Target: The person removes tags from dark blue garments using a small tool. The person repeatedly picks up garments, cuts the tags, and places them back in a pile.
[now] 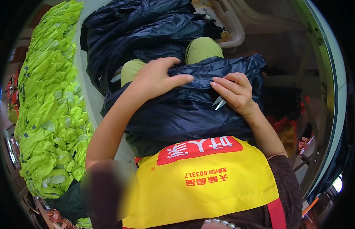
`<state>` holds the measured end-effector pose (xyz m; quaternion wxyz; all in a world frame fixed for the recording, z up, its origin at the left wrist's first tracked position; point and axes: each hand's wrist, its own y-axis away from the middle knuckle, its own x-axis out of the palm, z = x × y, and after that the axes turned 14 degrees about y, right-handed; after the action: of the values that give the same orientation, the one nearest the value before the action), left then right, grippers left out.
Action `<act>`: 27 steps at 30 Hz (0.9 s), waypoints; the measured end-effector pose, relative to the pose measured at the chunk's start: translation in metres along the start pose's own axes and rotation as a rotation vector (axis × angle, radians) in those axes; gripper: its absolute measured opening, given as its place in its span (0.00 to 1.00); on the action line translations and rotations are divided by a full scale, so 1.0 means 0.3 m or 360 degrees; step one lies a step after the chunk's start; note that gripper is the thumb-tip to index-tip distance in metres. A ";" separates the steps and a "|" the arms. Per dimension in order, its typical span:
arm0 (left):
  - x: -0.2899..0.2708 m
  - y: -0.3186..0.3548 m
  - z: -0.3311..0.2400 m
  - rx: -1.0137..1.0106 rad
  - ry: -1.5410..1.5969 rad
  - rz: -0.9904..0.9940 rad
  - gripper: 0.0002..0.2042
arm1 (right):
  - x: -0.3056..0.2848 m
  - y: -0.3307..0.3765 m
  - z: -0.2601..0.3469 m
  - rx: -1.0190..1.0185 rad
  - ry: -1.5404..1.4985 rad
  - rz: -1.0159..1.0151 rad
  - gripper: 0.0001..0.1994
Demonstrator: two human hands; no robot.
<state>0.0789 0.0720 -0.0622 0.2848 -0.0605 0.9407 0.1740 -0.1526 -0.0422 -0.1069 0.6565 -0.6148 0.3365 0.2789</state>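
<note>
A dark navy, shiny garment (173,110) lies bunched across my lap, its thin fabric full of creases. Over its upper part my left hand (156,78) is open, thumb stretched to the right and apart from the other fingers. My right hand (238,93) is closed around small metal thread snips (220,102); only their pointed blades show, sticking out below the palm toward the left. The fingertips of that hand rest against the navy fabric, and whether they also pinch it I cannot tell.
More navy garments (124,34) are heaped beyond my knees. A tall pile of neon yellow-green garments (51,103) runs along the left, beside a pale surface edge (84,65). At the far right of the heap stands a white plastic basket (235,28). I wear a yellow apron (208,198).
</note>
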 end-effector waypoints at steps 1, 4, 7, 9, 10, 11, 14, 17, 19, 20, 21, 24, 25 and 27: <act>0.034 -0.043 0.023 -0.0064 0.0004 0.0202 0.29 | -0.003 0.001 -0.001 -0.0008 0.0011 0.0015 0.13; 0.088 -0.107 0.049 -0.0244 0.0274 0.0575 0.27 | -0.014 0.021 -0.015 -0.0008 -0.0027 0.0113 0.12; 0.127 -0.120 0.119 -0.0199 0.0703 0.0587 0.21 | -0.028 0.011 -0.043 0.0145 -0.0405 0.0548 0.11; 0.157 -0.101 0.097 -0.0125 0.0522 0.0596 0.22 | -0.042 -0.063 -0.097 0.0255 -0.0764 0.0962 0.11; 0.181 -0.084 0.088 0.0077 0.0382 0.0576 0.23 | -0.055 -0.139 -0.126 0.0266 -0.0860 0.1164 0.09; 0.204 -0.089 0.074 0.0141 0.0364 0.0691 0.24 | -0.034 -0.192 -0.140 0.0514 -0.1191 0.1154 0.09; 0.219 -0.110 0.000 0.0184 0.0168 0.0774 0.26 | 0.128 -0.328 -0.190 0.1162 -0.2117 0.0981 0.13; 0.194 -0.170 0.064 0.0063 0.0262 0.0831 0.24 | 0.430 -0.235 -0.181 0.1705 -0.2276 0.0689 0.12; 0.107 -0.239 0.134 -0.0008 0.0462 0.0768 0.18 | 0.571 -0.116 -0.141 0.1553 -0.2015 0.0516 0.10; 0.052 -0.282 0.167 -0.0048 0.0416 0.0449 0.19 | 0.601 -0.079 -0.134 0.1273 -0.1775 0.0447 0.10; -0.007 -0.327 0.274 0.0070 0.0233 -0.0059 0.17 | 0.514 -0.154 -0.098 0.1560 -0.2078 0.0758 0.09; -0.175 -0.434 0.475 -0.0057 -0.0852 -0.1107 0.26 | 0.517 -0.145 -0.100 0.1382 -0.1834 0.0998 0.08; -0.220 -0.446 0.539 -0.0373 -0.0904 -0.1103 0.28 | 0.512 -0.154 -0.102 0.1416 -0.1847 0.1002 0.09; -0.290 -0.436 0.643 -0.1043 -0.0273 -0.0831 0.25 | 0.501 -0.180 -0.102 0.1466 -0.1880 0.1013 0.09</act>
<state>0.2784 0.0213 -0.2020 0.3623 -0.3691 0.7618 0.3901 -0.0205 -0.0844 -0.1919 0.8020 0.0906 0.1743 0.5642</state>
